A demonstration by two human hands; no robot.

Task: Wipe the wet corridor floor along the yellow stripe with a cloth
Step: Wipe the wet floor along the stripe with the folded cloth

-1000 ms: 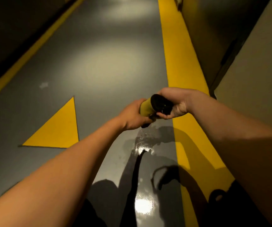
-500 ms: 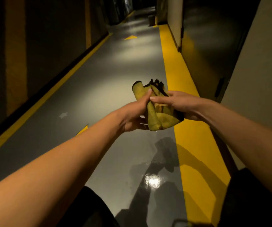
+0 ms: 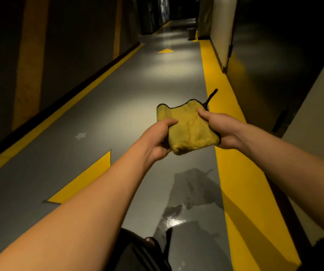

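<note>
Head view puts the yellow cloth (image 3: pixel 188 130) in front of you, lifted clear of the grey floor (image 3: pixel 137 98) and held between both hands at about the middle of the picture. Your left hand (image 3: pixel 158 140) grips its left edge, thumb laid across the top face and the other fingers curled underneath out of sight. Your right hand (image 3: pixel 222 130) grips the right edge the same way, thumb on top pointing toward the far corner, fingers hidden behind the fabric. The cloth spans the gap between the two grips as a folded, fluffy pad with a dark hem; its far left corner curls up, and a thin dark loop sticks up from the far right corner, beyond your right thumb. It hangs just left of the yellow stripe (image 3: pixel 235 173) that runs along the right wall. Below your hands, nearer to you, a wet patch (image 3: pixel 176 218) glistens on the floor beside the stripe. A yellow arrow marking (image 3: pixel 87 182) lies on the floor under your left forearm.
</note>
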